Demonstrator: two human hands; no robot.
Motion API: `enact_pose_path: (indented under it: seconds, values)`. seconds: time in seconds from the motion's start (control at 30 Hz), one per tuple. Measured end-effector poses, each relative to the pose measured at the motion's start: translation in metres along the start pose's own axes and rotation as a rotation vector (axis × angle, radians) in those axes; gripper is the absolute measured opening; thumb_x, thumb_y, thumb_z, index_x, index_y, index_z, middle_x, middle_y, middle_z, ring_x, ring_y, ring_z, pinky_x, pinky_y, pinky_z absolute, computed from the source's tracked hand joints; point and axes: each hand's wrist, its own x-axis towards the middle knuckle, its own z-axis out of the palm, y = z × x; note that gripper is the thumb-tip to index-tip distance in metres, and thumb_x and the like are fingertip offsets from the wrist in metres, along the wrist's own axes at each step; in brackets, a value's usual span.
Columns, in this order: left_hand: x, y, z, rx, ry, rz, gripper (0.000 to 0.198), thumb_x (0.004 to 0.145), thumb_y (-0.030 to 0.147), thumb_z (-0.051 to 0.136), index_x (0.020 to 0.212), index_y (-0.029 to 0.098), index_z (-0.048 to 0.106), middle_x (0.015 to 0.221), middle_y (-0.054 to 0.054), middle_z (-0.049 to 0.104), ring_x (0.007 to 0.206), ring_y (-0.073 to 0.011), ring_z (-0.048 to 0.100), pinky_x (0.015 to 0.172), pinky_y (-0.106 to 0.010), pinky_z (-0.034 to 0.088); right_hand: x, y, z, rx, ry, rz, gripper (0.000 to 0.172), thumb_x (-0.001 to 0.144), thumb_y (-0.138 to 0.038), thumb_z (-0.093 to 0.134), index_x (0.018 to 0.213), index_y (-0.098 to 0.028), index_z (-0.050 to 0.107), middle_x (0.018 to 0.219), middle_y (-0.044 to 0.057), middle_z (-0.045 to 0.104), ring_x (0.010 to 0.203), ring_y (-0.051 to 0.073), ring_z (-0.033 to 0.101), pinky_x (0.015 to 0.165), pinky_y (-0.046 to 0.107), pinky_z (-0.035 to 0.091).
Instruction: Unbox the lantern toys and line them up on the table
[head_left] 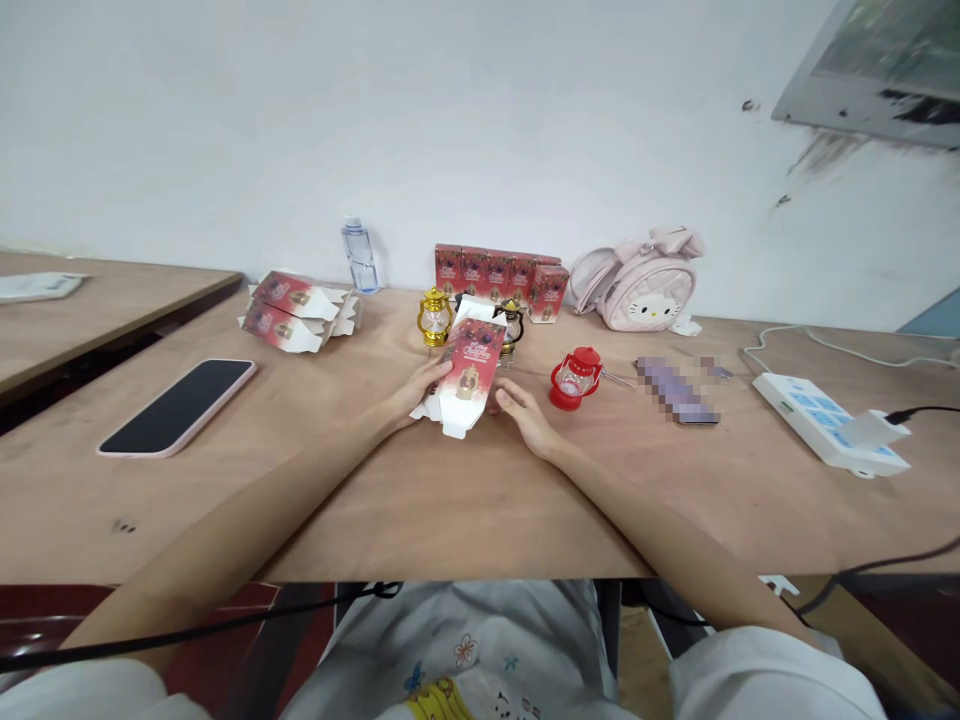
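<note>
A red printed carton with white flaps sticking out at both ends is held over the middle of the table. My left hand grips its left side, the thumb on the front face. Close to the carton's lower right edge is my right hand, thumb and fingers apart; whether a fingertip touches the card is hard to see. Behind the carton stand a gold lantern and a dark lantern, the latter partly hidden. To the right sits a red lantern with its handle down.
Flattened red cartons lie at the left, near a clear bottle. Closed red boxes line the wall beside a pink bag. A phone lies left; a purple item and a power strip lie right.
</note>
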Motion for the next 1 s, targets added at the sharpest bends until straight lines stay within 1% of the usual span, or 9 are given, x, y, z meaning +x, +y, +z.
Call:
enact_pose_path:
  seconds: [0.13, 0.3, 0.4, 0.5, 0.63, 0.73, 0.83, 0.93, 1.0]
  values:
    - [-0.005, 0.001, 0.009, 0.048, -0.137, -0.015, 0.056, 0.064, 0.049, 0.077, 0.108, 0.02, 0.061, 0.1, -0.007, 0.07, 0.095, -0.0265, 0.064, 0.076, -0.034, 0.048, 0.002, 0.001, 0.002, 0.058, 0.05, -0.032, 0.056, 0.067, -0.061, 0.07, 0.106, -0.023, 0.057, 0.117, 0.006, 0.063, 0.11, 0.023, 0.058, 0.095, 0.038, 0.047]
    - [-0.012, -0.003, 0.013, 0.248, -0.241, -0.054, 0.074, 0.06, 0.042, 0.081, 0.124, 0.017, 0.052, 0.115, -0.01, 0.066, 0.108, -0.0299, 0.059, 0.087, -0.038, 0.046, 0.001, 0.001, 0.003, 0.021, 0.004, -0.021, 0.073, 0.064, -0.064, 0.071, 0.12, -0.022, 0.051, 0.12, 0.009, 0.062, 0.111, 0.025, 0.058, 0.096, 0.042, 0.048]
    - [-0.013, -0.007, 0.016, 0.273, -0.231, -0.008, 0.082, 0.06, 0.046, 0.079, 0.13, 0.018, 0.046, 0.119, -0.01, 0.063, 0.112, -0.03, 0.056, 0.092, -0.038, 0.045, -0.003, 0.001, 0.005, -0.107, -0.044, -0.09, 0.075, 0.072, -0.07, 0.058, 0.129, -0.023, 0.045, 0.129, 0.009, 0.056, 0.12, 0.025, 0.051, 0.103, 0.043, 0.043]
    - [-0.016, -0.012, 0.023, 0.251, -0.218, 0.042, 0.085, 0.062, 0.051, 0.077, 0.135, 0.022, 0.043, 0.126, -0.009, 0.058, 0.119, -0.0306, 0.05, 0.097, -0.039, 0.042, -0.008, 0.0, 0.009, -0.325, -0.044, -0.179, 0.074, 0.081, -0.074, 0.036, 0.134, -0.023, 0.04, 0.137, 0.009, 0.047, 0.134, 0.023, 0.036, 0.115, 0.043, 0.028]
    - [-0.02, -0.021, 0.037, 0.267, -0.241, 0.112, 0.084, 0.062, 0.059, 0.073, 0.136, 0.035, 0.042, 0.131, -0.004, 0.054, 0.132, -0.0299, 0.035, 0.106, -0.04, 0.033, -0.013, 0.0, 0.016, -0.488, -0.059, -0.21, 0.08, 0.082, -0.077, 0.014, 0.136, -0.024, 0.038, 0.142, 0.01, 0.04, 0.141, 0.022, 0.022, 0.119, 0.045, 0.015]
    - [-0.023, -0.027, 0.044, 0.25, -0.268, 0.103, 0.078, 0.062, 0.066, 0.07, 0.133, 0.042, 0.045, 0.125, -0.003, 0.057, 0.132, -0.0298, 0.034, 0.104, -0.042, 0.035, -0.016, 0.0, 0.021, -0.512, -0.088, -0.193, 0.081, 0.081, -0.077, 0.005, 0.134, -0.028, 0.041, 0.138, 0.009, 0.045, 0.141, 0.023, 0.022, 0.118, 0.049, 0.015]
    - [-0.025, -0.031, 0.046, 0.201, -0.278, 0.093, 0.077, 0.063, 0.066, 0.069, 0.132, 0.04, 0.047, 0.123, -0.005, 0.058, 0.13, -0.031, 0.038, 0.102, -0.044, 0.037, -0.018, 0.0, 0.024, -0.522, -0.096, -0.181, 0.084, 0.078, -0.08, 0.003, 0.132, -0.029, 0.044, 0.132, 0.009, 0.05, 0.14, 0.024, 0.024, 0.117, 0.052, 0.013]
    - [-0.026, -0.031, 0.048, 0.144, -0.208, 0.126, 0.079, 0.063, 0.06, 0.073, 0.133, 0.036, 0.046, 0.125, -0.005, 0.057, 0.126, -0.0297, 0.044, 0.103, -0.042, 0.037, -0.018, -0.001, 0.024, -0.518, -0.081, -0.176, 0.082, 0.079, -0.079, 0.006, 0.133, -0.029, 0.043, 0.133, 0.008, 0.05, 0.139, 0.023, 0.027, 0.117, 0.049, 0.015]
    - [-0.025, -0.027, 0.049, 0.081, -0.131, 0.122, 0.08, 0.063, 0.054, 0.074, 0.134, 0.032, 0.044, 0.124, -0.005, 0.058, 0.119, -0.029, 0.051, 0.098, -0.04, 0.042, -0.017, -0.003, 0.024, -0.493, -0.053, -0.19, 0.078, 0.082, -0.076, 0.008, 0.136, -0.028, 0.039, 0.136, 0.008, 0.047, 0.138, 0.022, 0.029, 0.117, 0.046, 0.02]
